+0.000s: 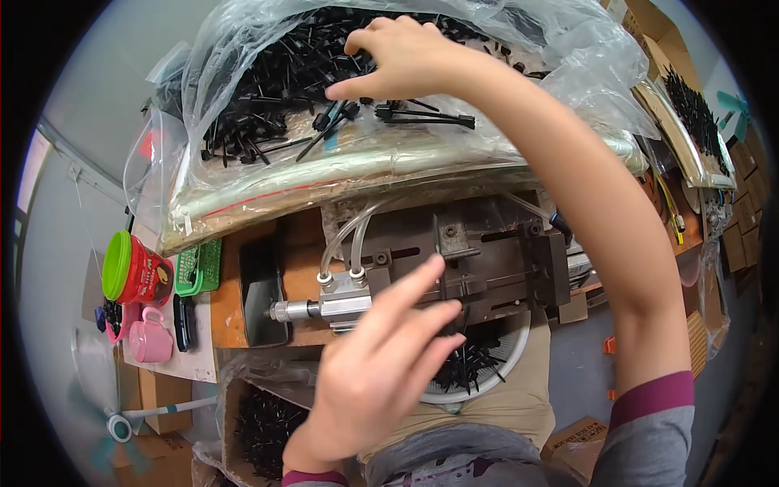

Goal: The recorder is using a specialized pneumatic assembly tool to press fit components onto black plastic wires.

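My right hand (398,61) reaches across to a heap of black plastic parts (284,81) with thin stems, its thumb and fingers spread above them. My left hand (381,357) is in front of a dark metal fixture (495,276), fingers stretched out and apart. A small dark piece (451,327) shows beside its fingertips; I cannot tell whether they touch it. Below the fixture, a round white basket (519,357) in my lap holds more black parts (466,365). A silver air cylinder (345,308) with clear tubes (357,239) joins the fixture's left side.
Clear plastic sheeting (560,40) surrounds the heap. A black phone-like slab (261,292), green basket (199,268), pink mug (151,337) and red-and-green tub (138,268) stand at left. A lined box (231,438) of black parts is at lower left; a fan (119,427) is beside it.
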`<state>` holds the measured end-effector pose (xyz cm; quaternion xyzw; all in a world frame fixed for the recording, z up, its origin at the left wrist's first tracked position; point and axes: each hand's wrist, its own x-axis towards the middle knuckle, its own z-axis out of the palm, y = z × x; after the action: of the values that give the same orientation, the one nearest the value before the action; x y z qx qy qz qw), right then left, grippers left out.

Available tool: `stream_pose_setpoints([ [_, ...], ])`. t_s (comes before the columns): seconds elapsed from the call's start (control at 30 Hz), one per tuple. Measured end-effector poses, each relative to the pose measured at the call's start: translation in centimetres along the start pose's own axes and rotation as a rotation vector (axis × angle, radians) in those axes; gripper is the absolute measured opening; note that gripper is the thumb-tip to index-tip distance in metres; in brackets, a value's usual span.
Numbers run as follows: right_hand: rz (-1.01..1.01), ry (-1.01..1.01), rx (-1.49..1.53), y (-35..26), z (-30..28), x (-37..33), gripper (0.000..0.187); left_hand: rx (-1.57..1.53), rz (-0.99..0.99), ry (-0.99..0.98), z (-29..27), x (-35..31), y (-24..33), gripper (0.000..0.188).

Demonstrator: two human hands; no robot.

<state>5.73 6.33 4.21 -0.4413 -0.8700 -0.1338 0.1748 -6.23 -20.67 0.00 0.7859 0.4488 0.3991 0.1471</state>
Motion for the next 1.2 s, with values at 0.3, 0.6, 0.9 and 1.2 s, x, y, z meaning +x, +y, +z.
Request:
stream_pose_setpoints([
  [0.3, -0.072, -0.337, 0.274, 1.1, -0.5, -1.5, 0.040, -0.019, -0.007, -0.062, 5.3, -4.9, -1.9, 0.027],
  [0.6, -0.309, 0.181, 0.256, 4.7, -2.6, -5.9, 0.024, 0.266, 0.108, -0.023, 8.3, -4.7, -2.5, 0.024],
  [0.9, -0.022, 0.326, 0.178, 5.4, -5.6, -9.3, 0.027, 0.277, 0.050, -0.171, 7.1, -3.6, -1.7, 0.030],
  [1.2, -0.481, 0.286, -0.201, -5.0, -5.4, -18.9, 0.036, -0.518, -0.164, 0.314, 4.0, -1.1, -0.5, 0.052],
])
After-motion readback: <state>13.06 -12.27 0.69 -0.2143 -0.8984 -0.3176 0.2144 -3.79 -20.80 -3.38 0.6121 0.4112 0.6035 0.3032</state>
